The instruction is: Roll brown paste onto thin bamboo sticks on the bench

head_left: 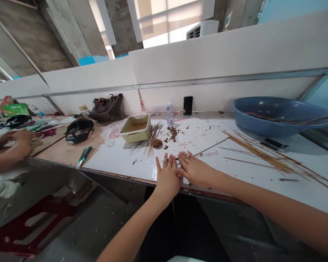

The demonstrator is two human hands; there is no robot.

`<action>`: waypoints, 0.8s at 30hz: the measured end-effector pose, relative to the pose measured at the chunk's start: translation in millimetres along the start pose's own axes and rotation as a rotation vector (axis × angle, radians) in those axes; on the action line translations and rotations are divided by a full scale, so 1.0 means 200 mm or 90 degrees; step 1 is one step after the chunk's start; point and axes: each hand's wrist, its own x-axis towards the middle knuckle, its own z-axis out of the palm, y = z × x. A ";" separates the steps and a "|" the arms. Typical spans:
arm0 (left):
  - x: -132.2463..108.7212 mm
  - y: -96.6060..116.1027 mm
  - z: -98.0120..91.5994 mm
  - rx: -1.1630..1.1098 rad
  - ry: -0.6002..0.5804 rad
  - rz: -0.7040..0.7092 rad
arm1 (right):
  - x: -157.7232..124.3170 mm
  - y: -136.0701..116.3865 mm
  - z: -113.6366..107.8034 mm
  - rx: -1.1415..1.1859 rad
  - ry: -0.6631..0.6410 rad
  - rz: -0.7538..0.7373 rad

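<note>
Resting palm-down on the white board (117, 163), the left hand (168, 178) and right hand (195, 169) lie just beside each other, both empty, fingers spread wide. Thin wooden sticks (206, 154) lie just past the right fingertips. Farther ahead, a loose bundle of sticks (153, 140) sits between a cream plastic tray (135, 127) and crumbled brown bits (172, 134).

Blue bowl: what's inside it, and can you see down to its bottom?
Inside the blue bowl, thin dark sticks lie lengthwise, some reaching the right rim. The near rim hides the lowest part of the inside from this view, so anything lying there cannot be seen.
</note>
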 end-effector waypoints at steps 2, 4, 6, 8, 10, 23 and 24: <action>0.06 0.00 0.00 -0.002 -0.012 -0.015 | 0.06 0.01 -0.01 0.005 -0.013 0.005; 0.12 0.00 -0.01 -0.004 -0.028 -0.026 | 0.11 0.03 -0.02 0.014 -0.022 0.015; 0.15 0.00 -0.02 -0.007 -0.037 -0.031 | 0.14 0.04 -0.02 0.023 -0.020 0.024; 0.14 0.00 -0.03 -0.008 -0.032 -0.030 | 0.13 0.04 -0.02 0.028 -0.007 0.019; 0.09 -0.01 -0.03 -0.003 -0.008 -0.022 | 0.08 0.03 -0.01 0.028 0.009 -0.002; 0.10 -0.04 -0.01 -0.003 0.053 -0.034 | 0.09 0.04 -0.03 -0.008 0.029 -0.050; 0.09 -0.03 -0.01 -0.002 0.056 -0.030 | 0.08 0.04 -0.03 -0.009 0.028 -0.052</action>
